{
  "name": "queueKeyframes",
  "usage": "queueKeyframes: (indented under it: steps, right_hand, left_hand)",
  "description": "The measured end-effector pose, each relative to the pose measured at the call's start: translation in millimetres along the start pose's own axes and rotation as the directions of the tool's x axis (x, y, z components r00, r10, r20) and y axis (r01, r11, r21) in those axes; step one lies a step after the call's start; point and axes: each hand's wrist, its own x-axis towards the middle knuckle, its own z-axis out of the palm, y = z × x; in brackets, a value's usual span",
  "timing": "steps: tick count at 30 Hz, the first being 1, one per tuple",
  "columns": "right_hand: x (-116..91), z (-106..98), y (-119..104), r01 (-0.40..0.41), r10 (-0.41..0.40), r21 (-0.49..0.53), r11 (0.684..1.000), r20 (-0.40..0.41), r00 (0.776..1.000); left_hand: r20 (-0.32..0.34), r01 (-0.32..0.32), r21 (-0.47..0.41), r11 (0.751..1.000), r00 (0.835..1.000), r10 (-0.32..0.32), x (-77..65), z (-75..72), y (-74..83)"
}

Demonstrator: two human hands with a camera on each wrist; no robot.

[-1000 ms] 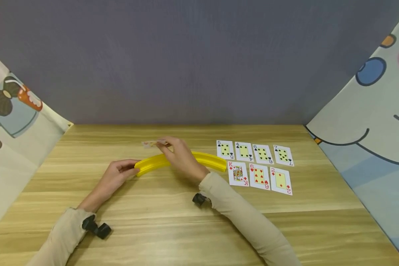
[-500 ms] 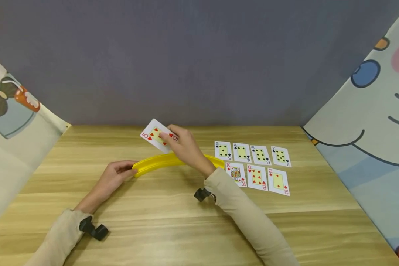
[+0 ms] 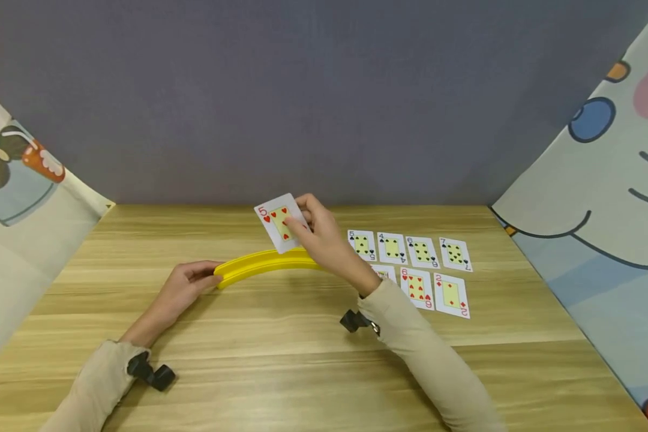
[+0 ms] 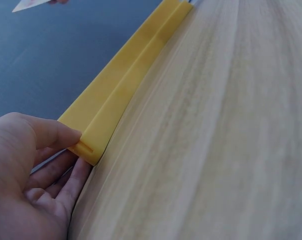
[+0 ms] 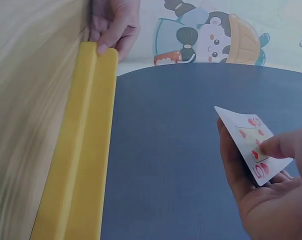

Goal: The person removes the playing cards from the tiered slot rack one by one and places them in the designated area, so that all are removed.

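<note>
My right hand [image 3: 326, 240] pinches a five of hearts [image 3: 278, 219] between thumb and fingers, raised above the table behind the yellow curved card holder [image 3: 264, 262]. In the right wrist view the thumb presses on the face of the five of hearts [image 5: 250, 142]. At the holder's left end my left hand [image 3: 186, 288] pinches the yellow plastic, thumb on the near side, as the left wrist view shows with the left hand [image 4: 36, 175] at the corner of the holder [image 4: 106, 105]. The right hand and forearm hide the holder's right end in the head view.
Two rows of face-up cards lie on the right of the wooden table [image 3: 248, 360]. The back row holds spades, including the seven of spades [image 3: 456, 254]. In front are the six of hearts [image 3: 417, 288], the two of diamonds [image 3: 452, 295] and a partly covered king. A grey wall [image 3: 302, 102] stands behind.
The five of hearts, first seen nearly edge-on low behind the holder, has been raised and turned face-on. My right hand has moved right with it. The left hand stays on the holder.
</note>
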Motion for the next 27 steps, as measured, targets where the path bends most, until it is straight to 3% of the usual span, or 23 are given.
queueKeyframes:
  steps: [9,14,22,27]
  right_hand:
    - [-27.3,-27.6,6.7,0.027,-0.032,-0.132,0.991,-0.037,0.999]
    - [-42.9,-40.8,12.3,0.022,-0.028,-0.127,0.992,-0.050,0.998]
    - [-71.4,-67.0,18.9,-0.124,0.124,-0.005,0.992,-0.049,0.991]
    - [-89.3,-86.0,23.4,-0.175,0.173,-0.019,0.984,-0.090,0.981]
  left_hand:
    - [0.003,-0.004,0.009,1.000,1.000,0.004,-0.6,-0.7,0.6]
    - [-0.004,0.004,0.025,1.000,1.000,-0.004,0.1,0.2,1.6]
    - [-0.002,0.000,0.014,1.000,1.000,0.000,-0.1,0.6,1.3]
    - [-0.003,-0.005,0.024,1.000,1.000,0.005,-0.2,0.3,1.4]
